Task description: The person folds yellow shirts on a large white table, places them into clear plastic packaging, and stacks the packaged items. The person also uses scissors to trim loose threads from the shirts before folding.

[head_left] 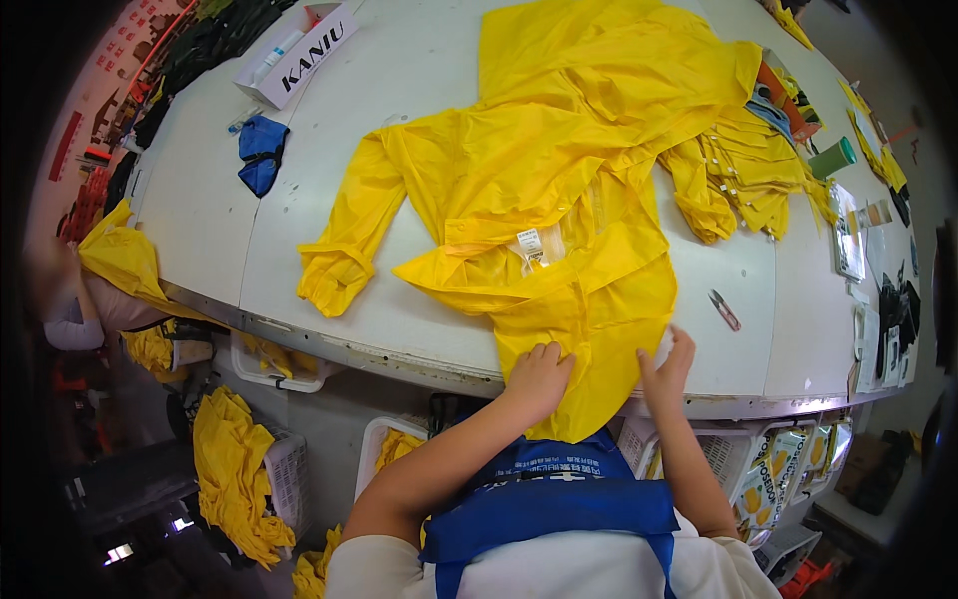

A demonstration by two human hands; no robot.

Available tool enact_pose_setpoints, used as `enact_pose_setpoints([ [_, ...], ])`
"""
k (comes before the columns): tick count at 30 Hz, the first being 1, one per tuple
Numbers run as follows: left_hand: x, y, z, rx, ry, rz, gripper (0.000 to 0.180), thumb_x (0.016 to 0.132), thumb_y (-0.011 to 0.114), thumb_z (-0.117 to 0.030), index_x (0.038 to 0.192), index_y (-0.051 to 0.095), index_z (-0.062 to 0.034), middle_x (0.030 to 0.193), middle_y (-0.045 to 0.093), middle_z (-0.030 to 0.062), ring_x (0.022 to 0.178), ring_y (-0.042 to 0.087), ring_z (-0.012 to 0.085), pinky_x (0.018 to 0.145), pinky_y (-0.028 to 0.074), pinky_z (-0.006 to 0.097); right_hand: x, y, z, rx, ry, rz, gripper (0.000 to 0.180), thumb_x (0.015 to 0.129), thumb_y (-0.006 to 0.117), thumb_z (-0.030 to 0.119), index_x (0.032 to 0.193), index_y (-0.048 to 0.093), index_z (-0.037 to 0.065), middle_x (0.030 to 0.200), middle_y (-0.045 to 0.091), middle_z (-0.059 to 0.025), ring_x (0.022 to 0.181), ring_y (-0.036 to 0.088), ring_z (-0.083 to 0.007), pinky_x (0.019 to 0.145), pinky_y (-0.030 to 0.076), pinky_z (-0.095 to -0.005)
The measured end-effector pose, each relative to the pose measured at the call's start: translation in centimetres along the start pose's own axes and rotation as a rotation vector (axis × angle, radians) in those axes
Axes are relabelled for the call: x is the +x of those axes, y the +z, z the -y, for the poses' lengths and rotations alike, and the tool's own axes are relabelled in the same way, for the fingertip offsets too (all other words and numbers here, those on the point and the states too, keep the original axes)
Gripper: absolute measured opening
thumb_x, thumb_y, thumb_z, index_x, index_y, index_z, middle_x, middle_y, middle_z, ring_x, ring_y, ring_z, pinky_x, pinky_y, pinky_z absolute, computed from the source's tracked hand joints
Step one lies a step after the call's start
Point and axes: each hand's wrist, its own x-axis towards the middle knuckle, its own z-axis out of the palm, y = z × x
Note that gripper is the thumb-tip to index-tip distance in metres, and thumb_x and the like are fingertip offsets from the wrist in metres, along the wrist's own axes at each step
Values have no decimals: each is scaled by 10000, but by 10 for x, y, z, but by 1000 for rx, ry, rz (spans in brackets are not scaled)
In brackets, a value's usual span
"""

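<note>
A yellow raincoat [539,160], thin, slick and full of soft creases, spreads from the table's far edge to its near edge, one cuffed sleeve bunched at left. Its pointed hood [599,339] droops over the near edge. The left hand [537,379] lies on the hood with curled fingers; whether it pinches the cloth I cannot tell. The right hand [669,374] is partly open, thumb and fingers apart, beside the hood's right side.

The table [409,55] is pale and smooth; plastic baskets [287,484] stand below. Small snips [725,310] lie near the near edge, right of the coat; folded yellow pieces [743,170] crowd its right side. Toward the left edge sits a blue pouch [262,155].
</note>
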Motion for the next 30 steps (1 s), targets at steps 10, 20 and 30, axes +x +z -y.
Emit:
enact_pose_setpoints([
  [10,-4,-22,13,38,139,78,539,678,711,-326,1171,561,-168,1480,245,165,1390,128,399,1081,88,604,26,-5,10,813,161,345,367,805,538,-19,1161,594,47,1124,575,-145,1016,561,-249,880,451,-338],
  [20,-5,-13,78,-400,-55,-343,485,790,539,-18,1272,488,-27,1367,391,206,1178,458,355,995,386,404,25,33,48,172,-715,816,369,776,566,38,1125,617,147,1184,599,-98,1249,468,-266,1082,284,-476],
  [30,31,-31,99,-1167,-100,-488,554,877,470,21,1406,316,-37,1362,440,130,1035,577,178,876,449,269,27,39,55,248,-481,866,386,791,557,25,1176,548,50,1244,541,-160,1132,531,-302,985,415,-385],
])
